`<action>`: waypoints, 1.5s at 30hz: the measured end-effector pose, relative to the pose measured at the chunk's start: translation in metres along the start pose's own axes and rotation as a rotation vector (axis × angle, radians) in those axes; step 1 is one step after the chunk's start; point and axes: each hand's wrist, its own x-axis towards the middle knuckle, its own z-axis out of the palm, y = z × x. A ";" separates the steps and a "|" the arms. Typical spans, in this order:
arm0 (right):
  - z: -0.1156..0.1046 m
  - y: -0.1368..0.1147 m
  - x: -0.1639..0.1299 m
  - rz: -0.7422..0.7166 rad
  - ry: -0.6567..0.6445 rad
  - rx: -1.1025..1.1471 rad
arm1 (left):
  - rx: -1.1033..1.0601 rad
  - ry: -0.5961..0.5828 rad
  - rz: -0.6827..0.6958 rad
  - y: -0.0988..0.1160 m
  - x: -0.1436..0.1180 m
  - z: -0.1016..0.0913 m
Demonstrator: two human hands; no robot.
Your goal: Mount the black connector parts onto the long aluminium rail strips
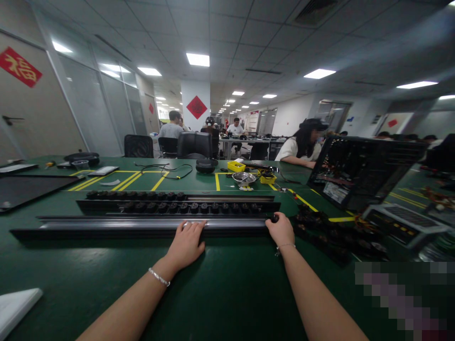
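Note:
A long black channel-shaped rail (106, 226) with a shiny grey inside lies crosswise on the green table in front of me. My left hand (186, 244) is closed over its near wall around the middle, fingertips inside the channel and thumb on my side. At the rail's right end, my right hand (281, 229) pinches a small black round part (275, 218), mostly covered by the fingers. Just behind lies another black rail (92, 206), along with a row of small black wheel-like parts (194, 208). A second such row (142, 195) sits farther back.
An open black computer case (366, 170) stands at right, near a power supply unit (405, 225) and dark tangled parts (327, 232). Behind the rails are a metal bowl (243, 178), a yellow tray (236, 166) and cables (167, 169). A person (302, 144) sits across the table.

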 end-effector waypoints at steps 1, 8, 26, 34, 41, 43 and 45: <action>0.000 0.001 0.001 0.003 0.003 0.000 | -0.001 0.002 0.001 0.000 0.000 0.000; -0.003 0.005 0.004 0.035 0.026 -0.004 | 0.000 0.002 0.001 0.000 0.000 0.000; -0.002 0.009 0.006 0.040 0.076 0.035 | 0.008 -0.005 -0.002 0.000 0.000 0.000; -0.004 0.007 0.005 0.053 0.063 0.051 | 0.016 0.015 0.014 -0.001 -0.001 0.001; -0.003 0.020 0.013 0.100 0.105 0.068 | 0.009 0.009 0.014 -0.001 -0.001 0.001; -0.004 0.026 0.017 0.147 0.096 0.070 | 0.008 0.010 0.016 -0.001 -0.001 0.001; -0.006 0.033 0.020 0.171 0.091 0.048 | 0.009 0.014 0.018 -0.001 -0.001 0.001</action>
